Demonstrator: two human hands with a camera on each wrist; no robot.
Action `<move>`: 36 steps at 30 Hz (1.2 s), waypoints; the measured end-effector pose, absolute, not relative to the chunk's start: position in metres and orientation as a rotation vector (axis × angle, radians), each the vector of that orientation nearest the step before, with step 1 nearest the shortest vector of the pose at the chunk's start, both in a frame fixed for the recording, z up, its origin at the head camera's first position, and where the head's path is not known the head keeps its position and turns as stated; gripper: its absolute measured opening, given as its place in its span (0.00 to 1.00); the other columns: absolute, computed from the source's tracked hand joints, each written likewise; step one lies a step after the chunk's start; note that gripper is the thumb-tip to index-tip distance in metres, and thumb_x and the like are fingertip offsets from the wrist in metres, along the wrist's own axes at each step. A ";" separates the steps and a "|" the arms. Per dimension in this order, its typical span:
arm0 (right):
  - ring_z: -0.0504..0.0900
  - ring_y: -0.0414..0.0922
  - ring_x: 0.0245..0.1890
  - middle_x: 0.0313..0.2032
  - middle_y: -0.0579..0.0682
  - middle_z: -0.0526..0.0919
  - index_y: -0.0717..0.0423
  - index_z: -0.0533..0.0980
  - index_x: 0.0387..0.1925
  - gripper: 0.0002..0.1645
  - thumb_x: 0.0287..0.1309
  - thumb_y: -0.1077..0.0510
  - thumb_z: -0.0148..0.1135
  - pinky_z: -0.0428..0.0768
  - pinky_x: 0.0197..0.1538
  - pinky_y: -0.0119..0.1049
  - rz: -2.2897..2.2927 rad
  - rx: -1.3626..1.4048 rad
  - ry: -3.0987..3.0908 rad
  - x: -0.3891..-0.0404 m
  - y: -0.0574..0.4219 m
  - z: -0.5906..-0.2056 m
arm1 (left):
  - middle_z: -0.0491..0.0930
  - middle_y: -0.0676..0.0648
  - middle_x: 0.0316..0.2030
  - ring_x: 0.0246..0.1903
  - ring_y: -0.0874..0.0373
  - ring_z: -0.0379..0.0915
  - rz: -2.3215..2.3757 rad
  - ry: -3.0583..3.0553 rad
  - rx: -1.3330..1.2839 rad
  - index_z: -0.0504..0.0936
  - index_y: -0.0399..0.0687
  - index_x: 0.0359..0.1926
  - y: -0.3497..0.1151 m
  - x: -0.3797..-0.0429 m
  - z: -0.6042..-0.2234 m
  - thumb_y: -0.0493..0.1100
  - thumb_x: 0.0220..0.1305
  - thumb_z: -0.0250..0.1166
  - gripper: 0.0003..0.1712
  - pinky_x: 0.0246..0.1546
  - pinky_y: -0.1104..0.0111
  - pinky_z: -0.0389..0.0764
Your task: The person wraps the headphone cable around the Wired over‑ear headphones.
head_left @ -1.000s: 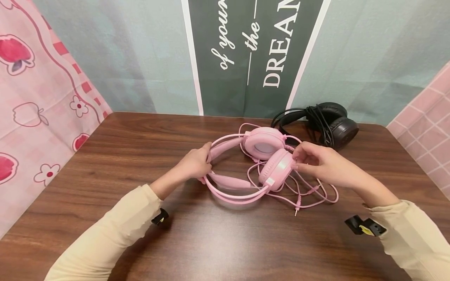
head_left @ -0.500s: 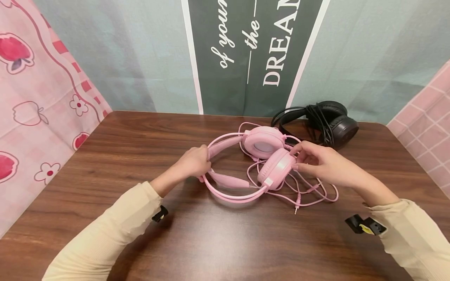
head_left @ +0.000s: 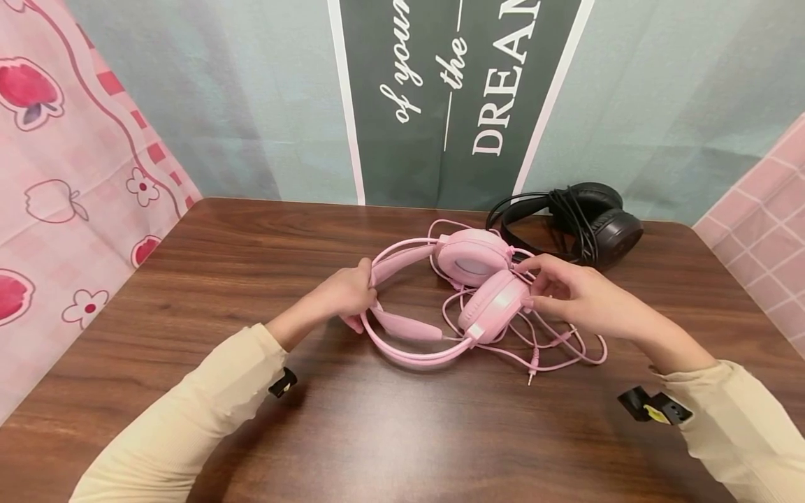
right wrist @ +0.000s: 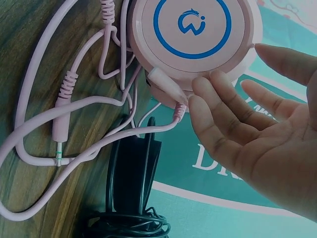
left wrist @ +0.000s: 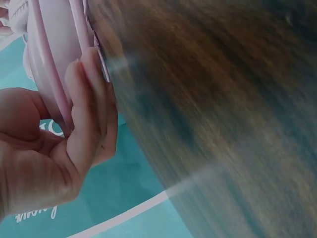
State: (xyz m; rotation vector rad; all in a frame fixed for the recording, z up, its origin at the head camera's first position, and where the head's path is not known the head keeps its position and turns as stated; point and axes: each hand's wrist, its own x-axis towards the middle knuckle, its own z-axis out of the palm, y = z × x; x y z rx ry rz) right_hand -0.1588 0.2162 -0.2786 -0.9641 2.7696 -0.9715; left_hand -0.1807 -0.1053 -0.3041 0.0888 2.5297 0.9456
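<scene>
A pair of pink headphones (head_left: 409,355) lies on the wooden table, headband to the left. My left hand (head_left: 348,292) grips the top of the headband; in the left wrist view its thumb and fingers wrap round the pink band (left wrist: 48,64). At the near ear cup (head_left: 498,302), my right hand (head_left: 581,297) has thumb and fingers on the outer rim. Seen from the right wrist, one fingertip meets the short pink microphone stub (right wrist: 167,85) beside the cup's blue ring logo. The far ear cup (head_left: 473,253) shows its padded side, untouched.
Loose pink cable (head_left: 566,363) with a plug (head_left: 533,370) lies under and right of the near cup. Black headphones (head_left: 613,234) with a bundled cord sit behind my right hand. A printed cloth (head_left: 440,105) hangs along the table's back edge.
The near ear cup has shifted slightly left and towards me. My right index finger reaches a little further over its rim. The left hand keeps its grip on the headband.
</scene>
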 end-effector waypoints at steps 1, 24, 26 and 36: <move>0.73 0.36 0.24 0.28 0.45 0.75 0.53 0.69 0.52 0.24 0.53 0.64 0.63 0.74 0.26 0.31 -0.975 -0.970 2.766 -0.159 0.216 -0.279 | 0.71 0.34 0.29 0.13 0.52 0.76 0.966 2.533 0.082 0.60 0.36 0.41 -0.105 -0.181 -0.304 0.31 0.60 0.50 0.10 0.16 0.66 0.81; 0.78 0.39 0.29 0.29 0.44 0.77 0.51 0.67 0.54 0.25 0.54 0.62 0.63 0.76 0.33 0.30 -0.958 -1.016 2.736 -0.157 0.222 -0.275 | 0.72 0.34 0.32 0.13 0.51 0.76 1.234 2.451 0.048 0.61 0.35 0.49 -0.110 -0.180 -0.313 0.28 0.60 0.50 0.16 0.18 0.64 0.81; 0.78 0.38 0.28 0.29 0.44 0.78 0.51 0.67 0.54 0.25 0.54 0.63 0.63 0.76 0.33 0.30 -0.963 -1.023 2.734 -0.157 0.223 -0.276 | 0.72 0.33 0.31 0.13 0.52 0.75 1.275 2.426 0.040 0.61 0.35 0.51 -0.111 -0.180 -0.314 0.28 0.60 0.50 0.17 0.18 0.64 0.81; 0.77 0.37 0.27 0.28 0.42 0.78 0.50 0.66 0.53 0.27 0.52 0.65 0.63 0.76 0.31 0.30 -0.964 -1.048 2.747 -0.158 0.226 -0.277 | 0.73 0.35 0.30 0.12 0.54 0.73 1.438 2.324 0.026 0.61 0.33 0.52 -0.114 -0.178 -0.314 0.27 0.61 0.49 0.17 0.17 0.62 0.82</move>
